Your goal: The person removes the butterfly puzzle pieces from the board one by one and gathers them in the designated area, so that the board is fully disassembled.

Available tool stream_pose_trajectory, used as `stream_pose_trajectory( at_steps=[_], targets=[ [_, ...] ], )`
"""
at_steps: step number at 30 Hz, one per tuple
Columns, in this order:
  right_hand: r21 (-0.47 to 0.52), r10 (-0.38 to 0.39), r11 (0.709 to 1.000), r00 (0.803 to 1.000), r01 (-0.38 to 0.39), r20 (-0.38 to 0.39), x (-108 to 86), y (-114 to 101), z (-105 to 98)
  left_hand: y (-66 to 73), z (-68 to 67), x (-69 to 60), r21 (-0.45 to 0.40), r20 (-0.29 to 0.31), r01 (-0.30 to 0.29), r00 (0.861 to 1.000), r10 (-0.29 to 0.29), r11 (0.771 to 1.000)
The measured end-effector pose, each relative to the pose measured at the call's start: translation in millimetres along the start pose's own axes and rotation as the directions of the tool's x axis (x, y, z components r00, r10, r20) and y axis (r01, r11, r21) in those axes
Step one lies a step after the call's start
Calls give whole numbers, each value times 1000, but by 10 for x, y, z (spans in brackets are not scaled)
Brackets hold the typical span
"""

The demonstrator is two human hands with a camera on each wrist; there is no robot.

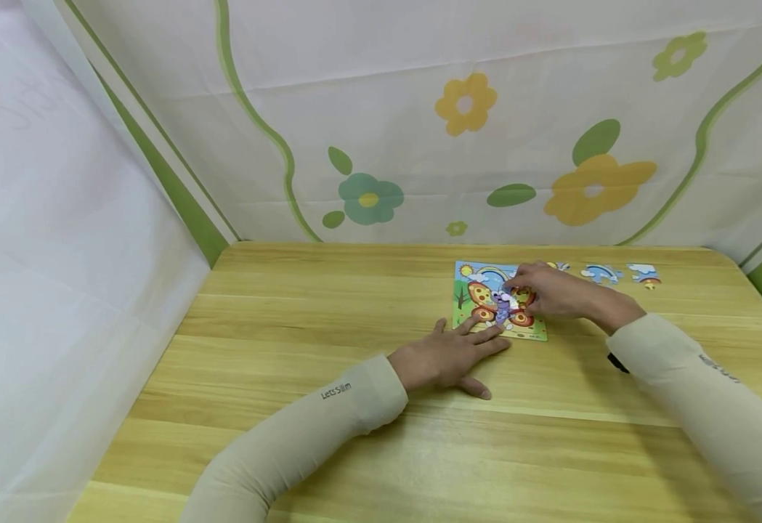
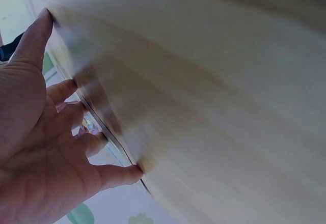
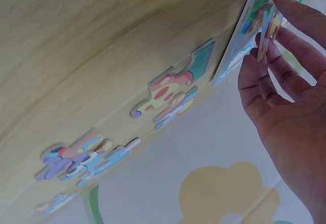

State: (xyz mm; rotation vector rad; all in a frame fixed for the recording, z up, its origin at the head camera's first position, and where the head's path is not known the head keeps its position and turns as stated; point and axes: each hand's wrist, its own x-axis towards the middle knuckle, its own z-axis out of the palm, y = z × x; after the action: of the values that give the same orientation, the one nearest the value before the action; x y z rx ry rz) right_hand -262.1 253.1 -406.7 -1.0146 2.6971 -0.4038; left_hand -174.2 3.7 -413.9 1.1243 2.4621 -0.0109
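Right hand (image 1: 553, 290) pinching puzzle piece (image 3: 263, 39) over butterfly board (image 1: 536, 335) on worktop (image 1: 328, 305); left hand (image 1: 446, 356), fingers (image 1: 493, 346) spread at board's near edge; best steady board, match outline, lower flat, press gently

1. The puzzle board (image 1: 461, 309) lies flat on the desk (image 1: 328, 305), printed with an orange-winged, purple-bodied butterfly, sun, rainbow and tree.
2. A puzzle piece (image 3: 264, 35) stands on edge, pinched by the right hand (image 1: 550, 290) over the board; its print is hard to read.
3. Loose pieces (image 3: 168, 90) lie flat to the board's right, one yellow with red spots and a green corner, others blue and white.
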Motion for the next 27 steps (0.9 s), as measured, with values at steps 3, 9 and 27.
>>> stream_pose_trajectory(
  at_steps=[3,9,27],
  targets=[
    [-13,3,1000,1000,-3,8,-3,-7,-13,5,-1,0,-5,2,1,1000,-1,1000],
    [-21,10,1000,1000,-10,18,-8,-25,-34,14,-9,-1,-4,2,1,1000,-1,1000],
    [42,103,994,991,-100,-85,-378,172,-243,14,-11,-13,-35,9,7,1000,-7,999]
  ],
)
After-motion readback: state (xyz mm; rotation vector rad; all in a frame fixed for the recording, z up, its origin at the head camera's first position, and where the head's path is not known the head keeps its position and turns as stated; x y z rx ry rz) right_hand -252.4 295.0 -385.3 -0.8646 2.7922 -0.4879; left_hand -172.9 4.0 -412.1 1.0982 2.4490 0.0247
